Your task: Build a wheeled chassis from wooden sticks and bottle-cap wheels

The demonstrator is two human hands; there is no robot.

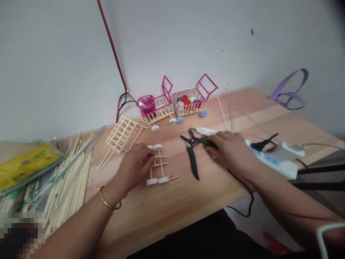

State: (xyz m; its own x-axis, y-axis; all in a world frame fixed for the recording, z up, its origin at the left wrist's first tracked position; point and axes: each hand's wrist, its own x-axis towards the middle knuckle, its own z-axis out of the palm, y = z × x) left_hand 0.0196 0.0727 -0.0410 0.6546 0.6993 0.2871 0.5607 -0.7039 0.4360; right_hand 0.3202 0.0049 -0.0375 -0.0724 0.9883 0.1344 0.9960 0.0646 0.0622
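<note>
Left fingers [147, 154] bunch together; right fingers [215, 138] curl, palm down.

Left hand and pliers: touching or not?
Apart. The head view shows it: a strip of table lies between the left hand and the pliers.

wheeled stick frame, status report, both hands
Left hand at wheeled stick frame, grip unclear. Right hand at green-handled pliers, jaws apart. White tool close beside.
</note>
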